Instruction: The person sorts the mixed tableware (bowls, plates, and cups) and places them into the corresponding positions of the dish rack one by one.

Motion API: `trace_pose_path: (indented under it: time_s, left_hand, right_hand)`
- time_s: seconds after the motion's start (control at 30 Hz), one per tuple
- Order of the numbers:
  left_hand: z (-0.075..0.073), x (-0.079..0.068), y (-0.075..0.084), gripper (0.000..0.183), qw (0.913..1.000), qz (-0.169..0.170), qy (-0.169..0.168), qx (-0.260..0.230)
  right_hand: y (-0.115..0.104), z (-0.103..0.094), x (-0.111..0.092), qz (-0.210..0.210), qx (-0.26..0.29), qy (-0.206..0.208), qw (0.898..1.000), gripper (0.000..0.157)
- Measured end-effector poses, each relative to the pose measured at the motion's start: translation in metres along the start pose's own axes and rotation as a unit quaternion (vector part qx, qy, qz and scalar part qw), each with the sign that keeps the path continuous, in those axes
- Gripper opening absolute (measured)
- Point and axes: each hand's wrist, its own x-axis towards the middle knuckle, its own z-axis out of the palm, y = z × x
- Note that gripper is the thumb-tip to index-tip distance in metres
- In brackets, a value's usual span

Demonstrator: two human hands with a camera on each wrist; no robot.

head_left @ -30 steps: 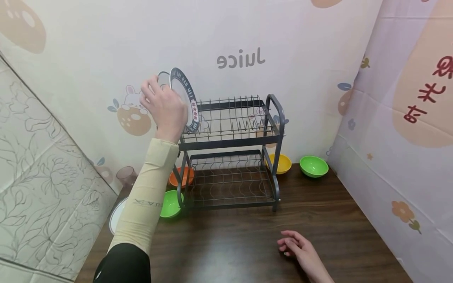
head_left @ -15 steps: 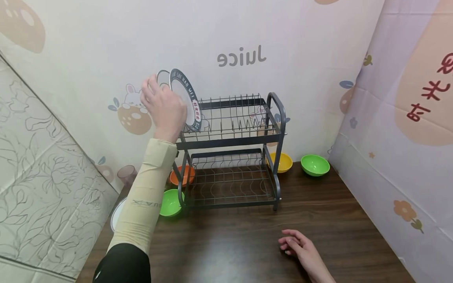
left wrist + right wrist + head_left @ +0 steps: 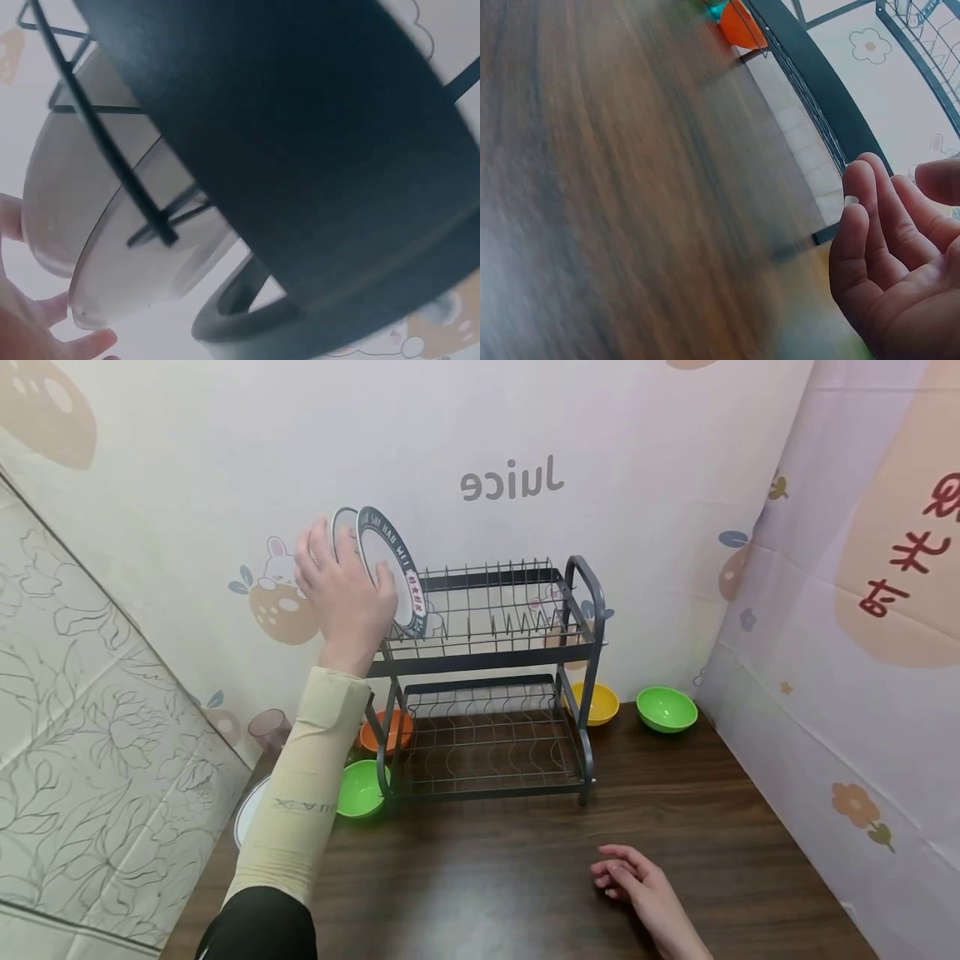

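Note:
Two white plates with dark rims lean on edge at the left end of the upper tier of a black two-tier dish rack (image 3: 487, 662). Lettering runs round the rim of the front plate (image 3: 397, 557); the back plate (image 3: 342, 522) is mostly hidden. My left hand (image 3: 341, 597) is at their left side, its fingers fairly straight and spread around the rims, thumb by the front plate. In the left wrist view, a finger reaches between the plates' pale undersides (image 3: 135, 274). My right hand (image 3: 641, 889) rests low over the table, loosely curled, holding nothing.
A green bowl (image 3: 360, 791) and an orange bowl (image 3: 390, 732) stand left of the rack. Behind its right side is a yellow bowl (image 3: 602, 705), with another green bowl (image 3: 666, 710) farther right. A pinkish cup (image 3: 268, 728) and a white plate (image 3: 250, 817) are partly behind my left forearm.
My left hand's fingers have loosened and spread, and the thumb now shows in front of the plate. The plates have stayed nearly in place. My right hand has not moved noticeably.

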Motion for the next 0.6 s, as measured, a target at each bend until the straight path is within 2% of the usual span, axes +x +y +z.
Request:
trace_pose_path:
  time_s: [0.13,0.2,0.27,0.37,0.47,0.6]
  left_hand:
    - [-0.008,-0.013,-0.013,0.049,0.9962,0.013,0.057,-0.065]
    - [-0.013,-0.022,-0.02,0.042,0.9899,0.018,0.087,-0.11]
    - [-0.017,-0.033,-0.028,0.036,0.9828,0.014,0.102,-0.153]
    - [-0.023,-0.053,-0.04,0.028,0.9724,-0.003,0.106,-0.208]
    - [-0.026,-0.077,-0.054,0.024,0.9662,-0.026,0.098,-0.237]
    - [-0.028,-0.113,-0.074,0.022,0.9674,-0.046,0.066,-0.24]
  right_hand:
    - [-0.003,-0.006,0.0,0.008,-0.003,0.025,1.0,0.036]
    - [-0.005,-0.011,0.0,0.009,-0.007,0.04,0.999,0.035]
    - [-0.008,-0.016,0.0,0.008,-0.013,0.057,0.998,0.035]
    - [-0.012,-0.027,-0.001,-0.001,-0.024,0.073,0.997,0.035]
    - [-0.015,-0.039,-0.002,-0.006,-0.031,0.086,0.996,0.036]
    - [-0.017,-0.053,-0.004,-0.026,-0.035,0.097,0.994,0.035]
